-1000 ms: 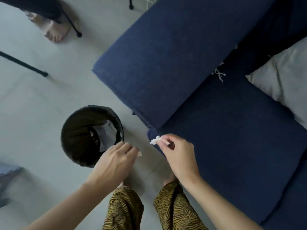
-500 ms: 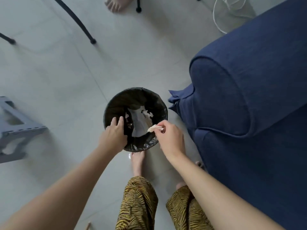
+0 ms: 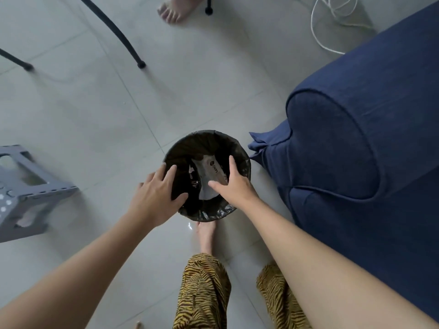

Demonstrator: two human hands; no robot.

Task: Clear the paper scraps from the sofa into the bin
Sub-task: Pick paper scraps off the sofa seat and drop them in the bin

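Trousers with a gold-and-black tiger stripe [image 3: 202, 290] fill the near edge of the view, one bare foot [image 3: 206, 236] planted just short of the round bin lined with a black plastic bag [image 3: 244, 160], which we read as a stance taken close so that scraps fall straight down.

Over the bin's near half we see both hands spread with nothing in them. The left hand [image 3: 156, 193] lies palm-down over the left rim, fingers fanned and thumb reaching inward; the right hand [image 3: 234, 186] hangs over the right side with its fingers splayed. We judge that the open spread is there to let paper drop, not to hold anything.

Inside the bin lies a pale crumpled wrapper printed with the word CHIPS [image 3: 210, 174], its long axis running from the near middle toward the far left of the opening (whether small scraps lie beside it we cannot tell, the liner being dark).

Just right of the bin stands the dark blue fabric sofa [image 3: 356, 150], its rounded arm end facing us; the part in view shows no paper. Left sits a grey plastic folding step stool [image 3: 26, 186]. Farther off are black metal furniture legs [image 3: 114, 32], a white cord [image 3: 332, 17] on the pale tiled floor [image 3: 71, 103], and another person's bare foot [image 3: 174, 9].
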